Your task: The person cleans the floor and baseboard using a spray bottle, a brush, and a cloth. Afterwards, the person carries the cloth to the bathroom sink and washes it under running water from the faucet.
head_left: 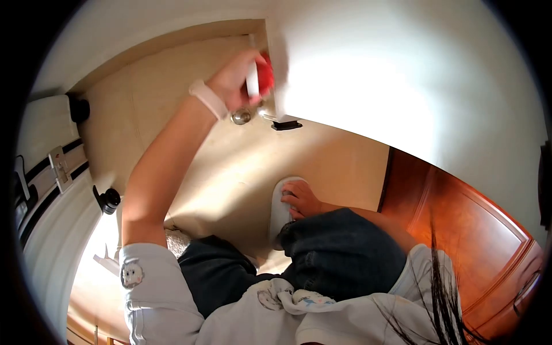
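My left hand (238, 80), slightly blurred, is closed around a white and red object (264, 79) that looks like a brush. Its red side is against or very near the edge of a white panel (356, 63). A round metal knob (241, 117) lies just below that hand. Lower down, my right hand (302, 199) has its fingers curled at the front of a white slipper or shoe (279, 213). Something small and grey shows by those fingers, too hidden to name.
A black stopper or bracket (286, 125) sits below the panel's edge. To the right stands a reddish-brown wooden door (460, 230). White ribbed casing (60, 241) with a black knob (108, 200) is at the left. My bent knees are in dark trousers (345, 253).
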Action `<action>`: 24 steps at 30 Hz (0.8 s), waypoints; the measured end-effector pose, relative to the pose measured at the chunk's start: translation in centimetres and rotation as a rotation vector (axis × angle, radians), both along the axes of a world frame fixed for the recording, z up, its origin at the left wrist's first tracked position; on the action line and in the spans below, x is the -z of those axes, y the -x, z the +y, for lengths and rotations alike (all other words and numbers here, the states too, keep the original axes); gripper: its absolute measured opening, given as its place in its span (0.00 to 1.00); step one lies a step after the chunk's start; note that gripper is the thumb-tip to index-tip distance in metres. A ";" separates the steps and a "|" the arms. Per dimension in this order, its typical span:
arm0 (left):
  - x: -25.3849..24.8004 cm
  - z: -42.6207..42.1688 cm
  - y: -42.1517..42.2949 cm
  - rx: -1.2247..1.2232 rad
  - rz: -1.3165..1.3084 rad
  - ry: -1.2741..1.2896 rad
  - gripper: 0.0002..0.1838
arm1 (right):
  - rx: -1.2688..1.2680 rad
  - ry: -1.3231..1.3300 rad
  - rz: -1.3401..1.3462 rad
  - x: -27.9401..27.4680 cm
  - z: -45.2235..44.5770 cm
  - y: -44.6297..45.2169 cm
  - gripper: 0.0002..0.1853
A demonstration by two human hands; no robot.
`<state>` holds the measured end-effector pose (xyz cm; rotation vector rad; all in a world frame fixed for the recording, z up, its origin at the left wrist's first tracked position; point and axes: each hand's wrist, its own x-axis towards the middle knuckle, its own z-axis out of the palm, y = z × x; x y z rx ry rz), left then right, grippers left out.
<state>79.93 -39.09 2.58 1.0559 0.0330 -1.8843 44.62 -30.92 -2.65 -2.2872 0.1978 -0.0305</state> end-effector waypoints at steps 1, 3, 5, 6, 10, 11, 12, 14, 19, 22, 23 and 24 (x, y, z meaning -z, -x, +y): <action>-0.9 1.1 0.7 0.061 0.023 -0.005 0.13 | 0.005 -0.011 -0.003 0.4 0.0 0.3 0.18; -2.5 3.1 2.8 0.128 0.077 -0.058 0.13 | 0.007 -0.035 0.009 -0.1 0.6 0.6 0.18; -2.2 3.8 2.4 0.155 0.110 -0.041 0.13 | 0.003 0.030 0.025 -0.8 0.0 -0.3 0.19; -2.1 4.1 2.1 0.188 0.143 -0.024 0.14 | -0.003 0.037 0.019 -0.6 -0.2 -0.4 0.19; -4.4 6.9 0.0 0.161 0.196 0.059 0.15 | 0.013 0.006 -0.006 -0.5 -0.1 0.1 0.18; -4.2 7.7 -0.6 0.106 0.185 0.037 0.15 | 0.026 -0.019 -0.004 -0.6 0.0 0.2 0.18; -4.2 8.3 -0.8 0.052 0.175 0.012 0.15 | 0.026 -0.028 -0.006 -0.5 0.1 0.2 0.18; -4.0 9.5 -1.6 -0.001 -0.194 -0.003 0.13 | 0.032 0.009 -0.044 -0.4 0.1 0.0 0.17; -1.2 12.7 -3.4 -0.242 -0.086 -0.121 0.17 | 0.026 0.052 -0.043 -0.8 0.5 0.3 0.16; 0.9 16.1 -2.4 -0.366 0.016 -0.127 0.19 | 0.026 0.048 -0.068 -0.4 0.2 0.1 0.16; 2.2 17.7 -1.8 -0.496 0.058 -0.111 0.18 | 0.028 0.032 -0.070 -0.4 0.4 0.2 0.16; 3.6 19.3 -1.3 -0.628 0.098 -0.093 0.18 | 0.018 0.025 -0.075 -0.5 0.5 0.2 0.16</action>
